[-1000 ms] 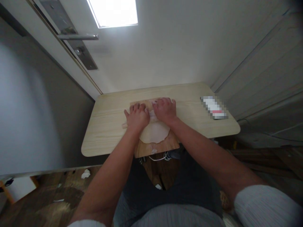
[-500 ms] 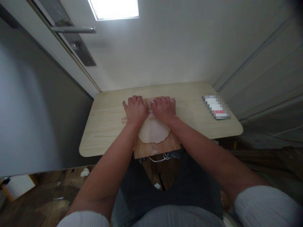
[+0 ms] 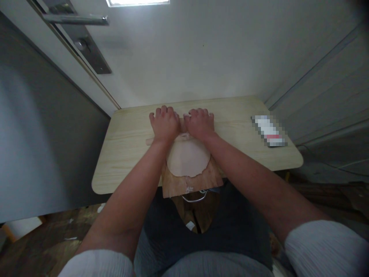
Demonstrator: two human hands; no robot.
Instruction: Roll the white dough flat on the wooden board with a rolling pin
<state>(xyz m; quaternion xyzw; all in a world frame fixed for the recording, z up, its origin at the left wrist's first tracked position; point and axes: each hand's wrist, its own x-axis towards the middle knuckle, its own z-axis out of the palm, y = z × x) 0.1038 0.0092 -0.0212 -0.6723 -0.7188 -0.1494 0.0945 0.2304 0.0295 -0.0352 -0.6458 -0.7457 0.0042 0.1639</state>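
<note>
A round, flattened sheet of dough [image 3: 188, 157] lies on a wooden board [image 3: 191, 186] in front of me. Across its far part runs a rolling pin [image 3: 149, 142], its left end showing past my wrist and its middle mostly covered. My left hand [image 3: 165, 124] presses palm down on the pin, with fingers apart and reaching forward over it. Beside it my right hand [image 3: 199, 124] presses in the same way, fingers stretched forward, not wrapped round the pin. The fingertips' undersides are hidden.
A pale wooden table [image 3: 123, 154] carries the board, whose near end overhangs the front edge. A pixelated flat object [image 3: 269, 130] lies at the table's right. Behind stands a white door [image 3: 178, 65] with a metal handle [image 3: 77, 19]. A grey panel [image 3: 43, 134] rises on the left.
Both hands have moved slightly forward with the rolling pin, and more of the dough shows on the near side. The view has tilted down a little.
</note>
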